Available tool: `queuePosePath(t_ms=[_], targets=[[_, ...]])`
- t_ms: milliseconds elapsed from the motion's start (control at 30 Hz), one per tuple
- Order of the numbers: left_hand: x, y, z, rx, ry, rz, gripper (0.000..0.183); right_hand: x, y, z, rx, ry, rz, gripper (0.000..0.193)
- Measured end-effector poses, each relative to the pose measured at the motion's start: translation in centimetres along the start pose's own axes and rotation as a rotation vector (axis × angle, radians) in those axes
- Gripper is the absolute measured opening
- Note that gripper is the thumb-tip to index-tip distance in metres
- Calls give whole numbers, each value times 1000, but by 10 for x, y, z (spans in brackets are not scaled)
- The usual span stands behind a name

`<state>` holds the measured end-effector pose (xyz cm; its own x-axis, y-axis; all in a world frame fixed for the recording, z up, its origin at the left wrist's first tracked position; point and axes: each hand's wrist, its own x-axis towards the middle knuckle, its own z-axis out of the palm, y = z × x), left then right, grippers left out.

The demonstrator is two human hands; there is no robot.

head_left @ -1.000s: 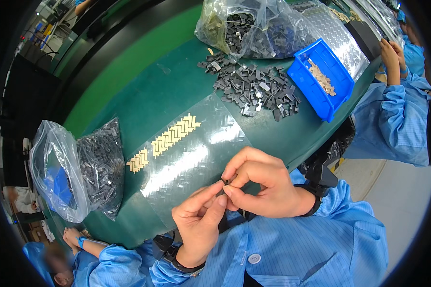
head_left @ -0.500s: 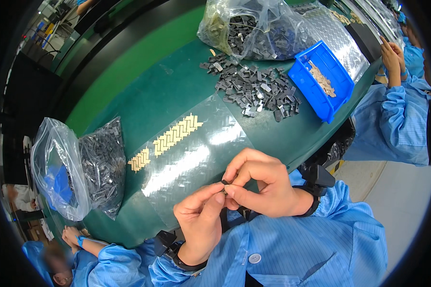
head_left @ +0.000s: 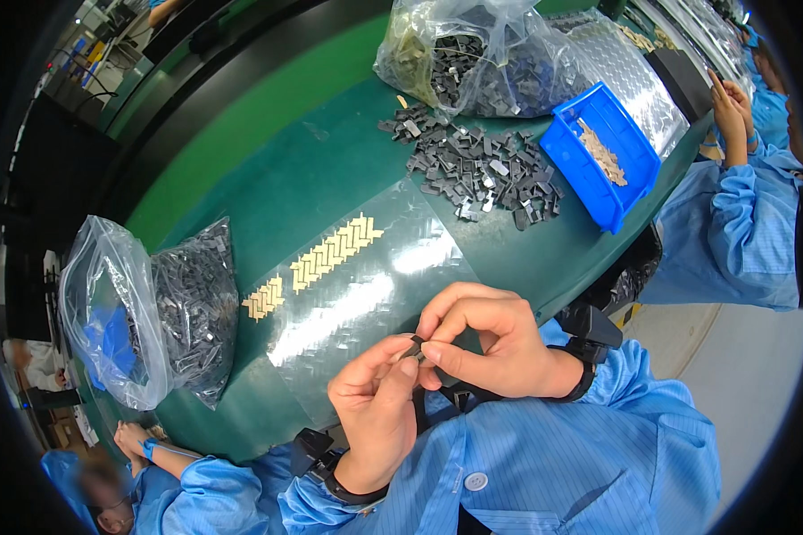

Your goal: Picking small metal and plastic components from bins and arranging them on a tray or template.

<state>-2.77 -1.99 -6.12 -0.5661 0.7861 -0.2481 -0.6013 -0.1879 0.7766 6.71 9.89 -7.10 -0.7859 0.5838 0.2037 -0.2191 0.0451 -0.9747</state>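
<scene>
Close in front of my body, my left hand (head_left: 379,401) and my right hand (head_left: 500,348) meet, fingertips touching. Both pinch a small dark grey piece (head_left: 414,349), partly covered by the fingers. Just beyond them a clear plastic sheet (head_left: 379,272) lies on the green table (head_left: 268,192). Along its far left part run pale tan strips (head_left: 335,254) in a herringbone pattern, with a shorter group of strips (head_left: 263,299) at the left end. A loose pile of dark grey pieces (head_left: 486,174) is spread beyond the sheet.
A blue bin (head_left: 575,169) with tan strips stands at the far right. Clear bags of dark pieces sit at the back (head_left: 517,85) and at the left (head_left: 196,312). Co-workers in blue sit at the right (head_left: 732,232) and lower left (head_left: 210,495).
My fingers have shifted slightly, and more of the dark piece shows between them. The whole view has moved a little; the things on the table look undisturbed.
</scene>
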Motion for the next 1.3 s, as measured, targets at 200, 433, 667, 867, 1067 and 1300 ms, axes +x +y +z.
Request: queuePosePath(t_ms=[200,433,667,867,1067,1300], targets=[[0,2,0,121,-78,89,31,5,-4,-6,-195,-48,-114,6],[2,6,-3,180,-244,162,38,11,0,-16,-58,-189,-11,14],[8,13,-15,297,-378,88,40,9,1,-19,488,-388,324,15],[9,21,-13,510,-444,226,43,8,-3,-17,638,-451,479,10],[8,25,-5,906,-426,450,44,11,-4,-17,389,-446,481,6],[5,14,-12,529,-314,286,28,19,-14,-16,527,-407,579,16]])
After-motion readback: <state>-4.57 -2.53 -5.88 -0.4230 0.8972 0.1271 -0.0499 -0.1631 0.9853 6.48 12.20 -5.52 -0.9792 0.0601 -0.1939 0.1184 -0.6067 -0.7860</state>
